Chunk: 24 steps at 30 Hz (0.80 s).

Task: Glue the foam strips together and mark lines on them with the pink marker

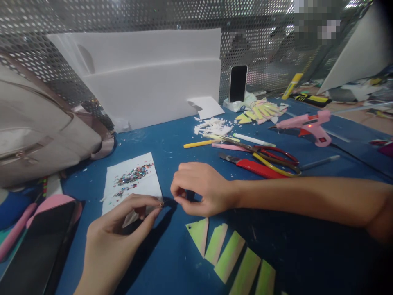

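My left hand (123, 231) is closed in a pinch at the right edge of a white paper (112, 176). Between its thumb and index fingertip sits a tiny gold-brown piece (161, 205), too small to name. Shiny multicoloured bits (133, 176) lie scattered on the paper. Just to the right, my right hand (199, 188) has its fingers curled and thumb pressed to them; whatever they hold is hidden. Below it, several green pieces with pinkish edges (230, 256) lie in a row, the first one triangular with a dark dot near its tip (189, 227).
Scissors (270, 157), red-handled cutters (258, 167) and pens (199, 144) lie beyond my right forearm. Farther back are white scraps (215, 126), a pink glue gun (310, 125) and a standing phone (238, 84). Another phone (39, 246) and a pale bag (46, 127) are at left.
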{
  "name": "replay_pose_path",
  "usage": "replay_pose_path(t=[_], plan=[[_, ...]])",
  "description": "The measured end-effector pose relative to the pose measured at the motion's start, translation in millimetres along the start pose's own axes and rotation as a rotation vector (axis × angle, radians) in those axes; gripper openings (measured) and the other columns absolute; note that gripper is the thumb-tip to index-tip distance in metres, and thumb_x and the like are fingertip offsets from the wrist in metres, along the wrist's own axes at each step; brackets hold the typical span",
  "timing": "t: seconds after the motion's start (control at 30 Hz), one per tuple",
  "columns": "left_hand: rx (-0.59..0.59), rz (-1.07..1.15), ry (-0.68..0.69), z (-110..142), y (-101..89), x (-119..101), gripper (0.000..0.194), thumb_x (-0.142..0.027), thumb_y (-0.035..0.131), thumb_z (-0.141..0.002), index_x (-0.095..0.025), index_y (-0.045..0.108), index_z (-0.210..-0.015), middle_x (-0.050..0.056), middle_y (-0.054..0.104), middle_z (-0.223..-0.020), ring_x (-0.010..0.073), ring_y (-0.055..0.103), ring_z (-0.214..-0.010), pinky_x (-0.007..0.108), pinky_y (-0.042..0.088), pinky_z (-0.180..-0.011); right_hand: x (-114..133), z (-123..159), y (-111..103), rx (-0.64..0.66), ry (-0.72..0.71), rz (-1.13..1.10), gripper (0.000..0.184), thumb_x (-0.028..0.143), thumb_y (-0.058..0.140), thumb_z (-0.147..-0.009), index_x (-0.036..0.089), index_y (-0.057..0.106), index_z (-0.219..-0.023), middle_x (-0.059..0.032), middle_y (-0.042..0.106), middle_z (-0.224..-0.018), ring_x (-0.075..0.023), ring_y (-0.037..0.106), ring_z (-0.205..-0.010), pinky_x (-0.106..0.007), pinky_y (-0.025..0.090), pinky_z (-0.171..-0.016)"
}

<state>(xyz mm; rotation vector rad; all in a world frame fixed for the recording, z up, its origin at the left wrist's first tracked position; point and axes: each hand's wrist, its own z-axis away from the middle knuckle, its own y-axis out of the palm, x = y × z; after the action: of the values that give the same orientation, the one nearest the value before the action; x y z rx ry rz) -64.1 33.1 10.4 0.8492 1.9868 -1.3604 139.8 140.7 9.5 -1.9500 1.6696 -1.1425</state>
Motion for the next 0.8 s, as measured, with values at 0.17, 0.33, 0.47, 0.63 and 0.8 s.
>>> replay_pose_path(t=[0.17, 0.33, 0.47, 0.63, 0.8], plan=[[-0.005, -0.011, 0.011, -0.6, 0.1, -1.3, 0.004, -0.037, 0.07, -0.083, -0.033, 0.07, -0.084, -0.01, 0.074, -0.086, 0.0086, 0.068, -0.08, 0.013, 0.052, -0.072, -0.5, -0.2, 0.1, 0.022, 0.001, 0.02, 0.008, 0.014, 0.048, -0.089, 0.018, 0.052, -0.084, 0.0002, 0.059, -0.075, -0.0132, 0.042, -0.072, -0.027, 0.037, -0.071], [-0.015, 0.013, 0.05, -0.7, 1.1, 1.1, 0.003, -0.035, 0.07, -0.083, -0.034, 0.071, -0.085, -0.012, 0.074, -0.087, 0.0069, 0.068, -0.079, 0.01, 0.052, -0.073, -1.0, -0.2, 0.8, 0.019, 0.001, 0.025, 0.007, 0.014, 0.048, -0.088, 0.018, 0.052, -0.084, 0.0005, 0.058, -0.075, -0.013, 0.042, -0.072, -0.027, 0.036, -0.071], [-0.001, -0.005, 0.08, -1.3, 0.7, 3.5, 0.004, -0.033, 0.07, -0.083, -0.034, 0.071, -0.087, -0.012, 0.074, -0.087, 0.0068, 0.068, -0.08, 0.01, 0.052, -0.072, -1.1, -0.5, 1.1, 0.007, -0.013, 0.033, 0.007, 0.013, 0.05, -0.088, 0.017, 0.053, -0.084, 0.0011, 0.058, -0.074, -0.0126, 0.042, -0.072, -0.027, 0.036, -0.07], [0.005, -0.009, 0.121, -3.1, 0.1, 3.8, 0.004, -0.032, 0.069, -0.085, -0.034, 0.07, -0.088, -0.012, 0.073, -0.087, 0.0062, 0.068, -0.079, 0.01, 0.052, -0.071, -0.6, -0.4, 1.6, 0.007, -0.029, 0.061, 0.007, 0.014, 0.05, -0.088, 0.017, 0.054, -0.084, 0.0018, 0.058, -0.074, -0.0124, 0.041, -0.072, -0.026, 0.036, -0.069], [0.005, -0.015, 0.159, -4.4, 1.0, 1.5, 0.006, -0.028, 0.07, -0.084, -0.033, 0.07, -0.087, -0.011, 0.073, -0.087, 0.0069, 0.068, -0.078, 0.011, 0.053, -0.07, -0.3, 0.4, 1.7, 0.015, -0.039, 0.086, 0.008, 0.015, 0.049, -0.089, 0.017, 0.055, -0.084, 0.002, 0.057, -0.074, -0.0124, 0.041, -0.073, -0.026, 0.037, -0.071]])
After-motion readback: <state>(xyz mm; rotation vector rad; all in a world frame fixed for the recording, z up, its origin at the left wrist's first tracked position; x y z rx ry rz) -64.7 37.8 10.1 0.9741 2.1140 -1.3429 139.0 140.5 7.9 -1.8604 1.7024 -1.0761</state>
